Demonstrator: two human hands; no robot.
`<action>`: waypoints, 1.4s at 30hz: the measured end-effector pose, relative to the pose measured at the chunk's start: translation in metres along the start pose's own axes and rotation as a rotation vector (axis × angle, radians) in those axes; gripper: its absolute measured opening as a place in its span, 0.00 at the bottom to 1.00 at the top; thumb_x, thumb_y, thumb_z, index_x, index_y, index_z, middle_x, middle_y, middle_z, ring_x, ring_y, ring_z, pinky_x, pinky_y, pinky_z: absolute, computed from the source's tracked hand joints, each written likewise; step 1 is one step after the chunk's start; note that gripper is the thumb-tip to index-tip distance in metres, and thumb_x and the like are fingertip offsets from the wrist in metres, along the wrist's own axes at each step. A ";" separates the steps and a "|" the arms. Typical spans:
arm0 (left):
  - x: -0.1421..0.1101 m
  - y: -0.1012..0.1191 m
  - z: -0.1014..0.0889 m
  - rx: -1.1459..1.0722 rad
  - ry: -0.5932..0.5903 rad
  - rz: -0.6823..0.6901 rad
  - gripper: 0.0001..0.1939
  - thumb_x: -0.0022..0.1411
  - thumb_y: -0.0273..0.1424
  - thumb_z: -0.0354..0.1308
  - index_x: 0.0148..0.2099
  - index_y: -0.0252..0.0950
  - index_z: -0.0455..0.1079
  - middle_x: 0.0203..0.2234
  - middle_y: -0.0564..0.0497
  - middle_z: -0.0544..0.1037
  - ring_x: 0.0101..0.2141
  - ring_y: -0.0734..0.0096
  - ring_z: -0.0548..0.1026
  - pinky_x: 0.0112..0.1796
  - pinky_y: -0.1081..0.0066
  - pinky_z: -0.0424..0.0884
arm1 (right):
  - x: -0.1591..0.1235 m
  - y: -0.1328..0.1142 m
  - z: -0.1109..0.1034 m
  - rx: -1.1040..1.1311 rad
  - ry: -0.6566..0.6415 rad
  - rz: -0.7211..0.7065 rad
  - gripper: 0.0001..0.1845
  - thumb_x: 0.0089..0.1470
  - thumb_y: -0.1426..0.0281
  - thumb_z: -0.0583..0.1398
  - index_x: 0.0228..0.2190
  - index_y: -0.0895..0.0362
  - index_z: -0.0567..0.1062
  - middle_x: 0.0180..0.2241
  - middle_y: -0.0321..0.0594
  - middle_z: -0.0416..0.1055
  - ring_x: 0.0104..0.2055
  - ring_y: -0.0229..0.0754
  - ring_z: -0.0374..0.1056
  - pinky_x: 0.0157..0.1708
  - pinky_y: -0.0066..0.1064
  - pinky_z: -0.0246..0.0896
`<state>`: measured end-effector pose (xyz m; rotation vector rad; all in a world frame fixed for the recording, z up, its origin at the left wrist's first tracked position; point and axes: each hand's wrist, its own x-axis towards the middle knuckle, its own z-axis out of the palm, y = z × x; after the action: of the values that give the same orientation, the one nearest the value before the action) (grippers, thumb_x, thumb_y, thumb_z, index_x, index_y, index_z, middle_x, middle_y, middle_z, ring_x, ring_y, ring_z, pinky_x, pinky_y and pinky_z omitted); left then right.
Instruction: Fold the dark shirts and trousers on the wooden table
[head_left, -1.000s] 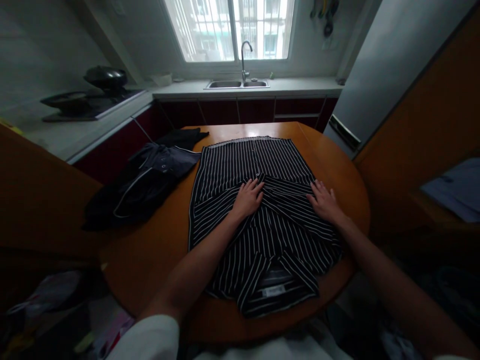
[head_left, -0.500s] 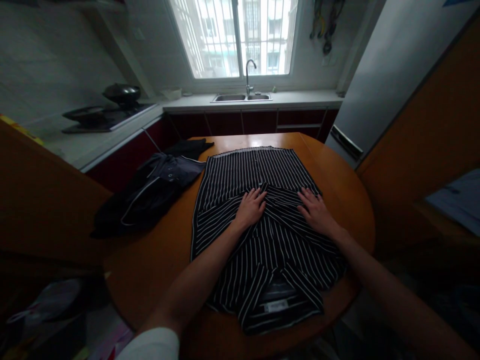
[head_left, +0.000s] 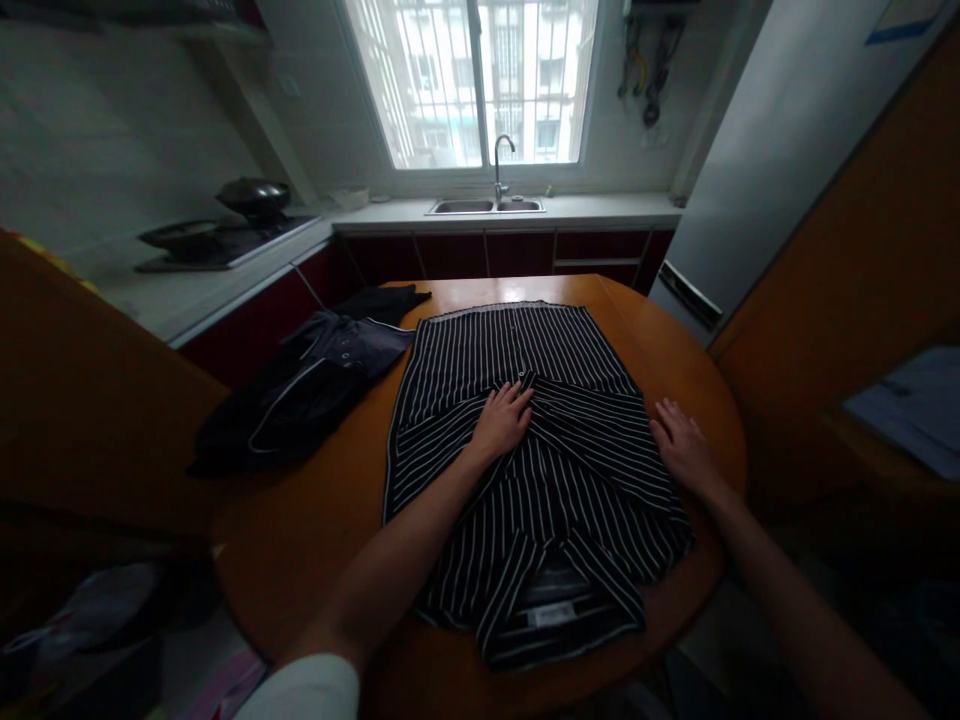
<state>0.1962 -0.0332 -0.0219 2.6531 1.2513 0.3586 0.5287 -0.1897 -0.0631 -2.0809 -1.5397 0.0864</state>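
Note:
A black shirt with white stripes [head_left: 525,340] lies spread on the wooden table, its collar toward me and its hem toward the window. Both sleeves are folded inward across the body, their ends meeting near the middle. My left hand [head_left: 502,420] rests flat on the sleeve ends, fingers extended. At the shirt's right edge is my right hand [head_left: 682,445], fingers stretched out, beside the folded sleeve; whether it touches the cloth I cannot tell. A pale label [head_left: 551,613] shows inside the collar.
Dark garments [head_left: 315,380] lie on the left of the round-ended wooden table [head_left: 697,370]. Beyond it runs a counter with a sink [head_left: 465,207] and a faucet [head_left: 499,165]. Pans [head_left: 255,195] stand on the stove at left. A refrigerator [head_left: 765,160] stands at right.
My right hand has slid right, off the sleeve to the shirt's right edge, and the right sleeve looks flatter. My left hand has stayed in place. The view has tilted slightly up.

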 end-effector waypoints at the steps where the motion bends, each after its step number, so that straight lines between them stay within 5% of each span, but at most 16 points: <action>1: 0.000 0.000 -0.001 -0.006 -0.007 -0.003 0.26 0.75 0.37 0.46 0.71 0.40 0.59 0.70 0.45 0.58 0.70 0.53 0.53 0.67 0.49 0.49 | -0.005 -0.001 0.000 0.036 0.015 -0.012 0.35 0.68 0.55 0.45 0.65 0.63 0.64 0.69 0.54 0.56 0.72 0.54 0.48 0.70 0.55 0.42; 6: 0.000 0.002 -0.012 -0.032 -0.102 0.008 0.30 0.75 0.42 0.46 0.75 0.45 0.49 0.74 0.44 0.45 0.72 0.46 0.42 0.66 0.41 0.46 | -0.032 -0.015 -0.009 0.232 0.080 -0.073 0.31 0.69 0.56 0.47 0.65 0.59 0.66 0.68 0.52 0.58 0.72 0.51 0.49 0.69 0.55 0.45; 11: -0.019 0.021 -0.046 0.040 -0.181 0.111 0.33 0.73 0.44 0.50 0.75 0.48 0.47 0.75 0.45 0.35 0.71 0.36 0.34 0.63 0.29 0.41 | -0.066 -0.041 -0.022 0.259 0.089 -0.232 0.27 0.69 0.61 0.50 0.65 0.55 0.65 0.68 0.49 0.59 0.72 0.50 0.50 0.69 0.58 0.45; 14: -0.050 0.035 -0.070 0.079 -0.170 0.251 0.30 0.73 0.41 0.53 0.73 0.45 0.53 0.75 0.44 0.39 0.72 0.39 0.35 0.64 0.32 0.40 | -0.093 -0.063 -0.024 0.251 0.079 -0.370 0.26 0.68 0.66 0.52 0.65 0.51 0.64 0.68 0.46 0.59 0.72 0.50 0.50 0.69 0.59 0.46; 18: -0.111 0.050 -0.086 -0.041 -0.220 0.426 0.26 0.73 0.38 0.54 0.70 0.46 0.59 0.72 0.46 0.54 0.71 0.50 0.50 0.66 0.42 0.50 | -0.129 -0.088 -0.027 0.246 -0.020 -0.551 0.27 0.67 0.71 0.53 0.65 0.49 0.65 0.68 0.42 0.60 0.73 0.49 0.48 0.69 0.56 0.47; 23: -0.192 0.063 -0.071 -0.281 -0.149 0.413 0.24 0.73 0.29 0.52 0.69 0.45 0.62 0.65 0.47 0.67 0.65 0.62 0.64 0.65 0.55 0.61 | -0.155 -0.098 -0.035 0.232 -0.235 -0.637 0.28 0.68 0.69 0.54 0.67 0.49 0.62 0.69 0.41 0.57 0.72 0.47 0.49 0.69 0.51 0.49; 29: -0.255 0.061 -0.055 -0.350 -0.186 0.322 0.32 0.71 0.34 0.57 0.73 0.46 0.54 0.69 0.46 0.60 0.69 0.56 0.56 0.66 0.51 0.59 | -0.164 -0.097 -0.047 0.218 -0.444 -0.682 0.33 0.66 0.63 0.58 0.69 0.48 0.57 0.71 0.42 0.51 0.73 0.50 0.46 0.70 0.53 0.46; 32: -0.269 0.054 -0.050 -0.332 -0.214 0.320 0.42 0.65 0.37 0.64 0.75 0.46 0.49 0.70 0.45 0.58 0.70 0.52 0.54 0.66 0.48 0.58 | -0.168 -0.098 -0.052 0.215 -0.517 -0.707 0.40 0.61 0.58 0.63 0.69 0.48 0.57 0.72 0.45 0.50 0.73 0.53 0.45 0.70 0.56 0.42; 35: -0.274 0.049 -0.043 -0.313 -0.196 0.281 0.46 0.64 0.28 0.63 0.76 0.47 0.43 0.70 0.46 0.58 0.69 0.56 0.56 0.66 0.48 0.58 | -0.173 -0.096 -0.056 0.219 -0.549 -0.695 0.47 0.55 0.57 0.68 0.69 0.48 0.57 0.71 0.46 0.50 0.73 0.54 0.46 0.70 0.56 0.41; 42: -0.275 0.046 -0.035 -0.322 -0.150 0.287 0.51 0.52 0.11 0.48 0.74 0.47 0.48 0.70 0.50 0.60 0.68 0.64 0.58 0.66 0.52 0.61 | -0.180 -0.087 -0.051 0.242 -0.439 -0.661 0.35 0.61 0.70 0.62 0.67 0.46 0.62 0.68 0.43 0.59 0.70 0.50 0.53 0.68 0.54 0.50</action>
<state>0.0508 -0.2731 -0.0141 2.5209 0.7012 0.3590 0.4097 -0.3544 -0.0265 -1.3355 -2.2738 0.4798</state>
